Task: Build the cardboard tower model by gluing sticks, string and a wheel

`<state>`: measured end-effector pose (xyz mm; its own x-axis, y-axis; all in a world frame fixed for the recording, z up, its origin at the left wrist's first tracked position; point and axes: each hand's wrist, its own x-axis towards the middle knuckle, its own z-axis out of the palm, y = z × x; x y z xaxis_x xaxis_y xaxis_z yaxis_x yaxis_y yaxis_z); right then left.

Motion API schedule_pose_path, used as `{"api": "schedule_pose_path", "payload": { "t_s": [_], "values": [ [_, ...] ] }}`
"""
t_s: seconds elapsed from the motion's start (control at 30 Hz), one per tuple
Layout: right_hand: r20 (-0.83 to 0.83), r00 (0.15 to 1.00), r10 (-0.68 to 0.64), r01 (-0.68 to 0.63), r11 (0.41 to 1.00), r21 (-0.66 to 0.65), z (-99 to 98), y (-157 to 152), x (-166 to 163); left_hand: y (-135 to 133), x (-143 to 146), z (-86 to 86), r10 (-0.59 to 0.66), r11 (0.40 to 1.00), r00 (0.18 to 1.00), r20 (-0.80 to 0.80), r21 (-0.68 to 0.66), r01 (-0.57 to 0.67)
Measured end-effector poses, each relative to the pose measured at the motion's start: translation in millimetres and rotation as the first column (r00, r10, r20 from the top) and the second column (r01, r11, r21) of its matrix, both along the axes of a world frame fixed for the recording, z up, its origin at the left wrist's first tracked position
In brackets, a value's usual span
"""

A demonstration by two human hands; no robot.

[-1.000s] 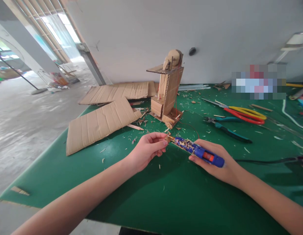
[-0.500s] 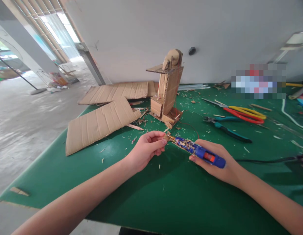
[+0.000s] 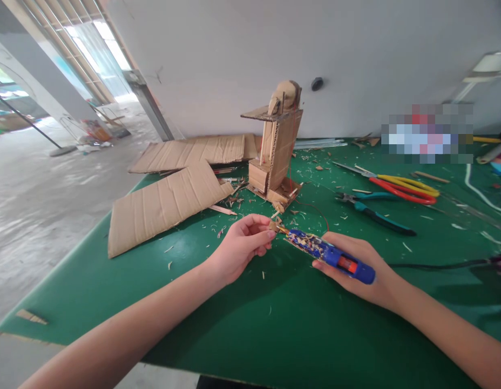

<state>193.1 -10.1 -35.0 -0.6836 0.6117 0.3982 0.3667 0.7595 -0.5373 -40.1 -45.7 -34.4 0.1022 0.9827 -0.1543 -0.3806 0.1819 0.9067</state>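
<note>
My left hand [image 3: 248, 241] pinches a small cardboard piece [image 3: 273, 226] between thumb and fingertips. My right hand [image 3: 356, 265] is wrapped round a blue hot glue gun [image 3: 321, 251], whose front is crusted with glue and scraps. Its nozzle points left at the cardboard piece; whether the tip touches it or sits just beside it I cannot tell. Just behind my left hand, a cardboard model [image 3: 281, 151] stands upright, with a flat top, a rounded part above it and a thin red wire [image 3: 315, 208] at its base.
Two cardboard sheets [image 3: 165, 210] lie at the left. On the right are scissors [image 3: 408, 189] with red and yellow handles and teal-handled cutting pliers [image 3: 380, 213]. Scraps litter the green table [image 3: 250, 324]. A dark cable [image 3: 437, 265] runs from the right. A wall [image 3: 218, 65] stands behind.
The glue gun has shifted very slightly right and down, its nozzle drawn a little back from the cardboard piece's middle. My left hand stays almost in place.
</note>
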Motion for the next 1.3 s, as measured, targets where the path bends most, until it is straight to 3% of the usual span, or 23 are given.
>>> {"api": "schedule_pose_path", "payload": {
  "t_s": [0.23, 0.43, 0.63, 1.3],
  "values": [
    [-0.013, 1.0, -0.008, 0.008, 1.0, 0.008, -3.8, 2, -1, -1, 1, 1.3, -0.005, 1.0, 1.0, -0.009, -0.025, 0.005],
    [0.088, 0.991, 0.098, -0.103, 0.993, 0.054, -9.5, 5, 5, 0, 1, 1.7, 0.002, 0.999, 1.0, -0.006, -0.033, -0.002],
    [0.084, 0.99, 0.112, -0.121, 0.987, 0.11, -8.9, 4, 5, 0, 1, 1.0, 0.009, 0.999, 1.0, 0.006, -0.045, -0.008],
    [0.038, 0.997, 0.07, -0.07, 0.997, 0.018, -10.6, 6, 5, 1, 0, 1.1, 0.013, 0.999, 0.996, -0.093, 0.036, -0.01]
  ]
}}
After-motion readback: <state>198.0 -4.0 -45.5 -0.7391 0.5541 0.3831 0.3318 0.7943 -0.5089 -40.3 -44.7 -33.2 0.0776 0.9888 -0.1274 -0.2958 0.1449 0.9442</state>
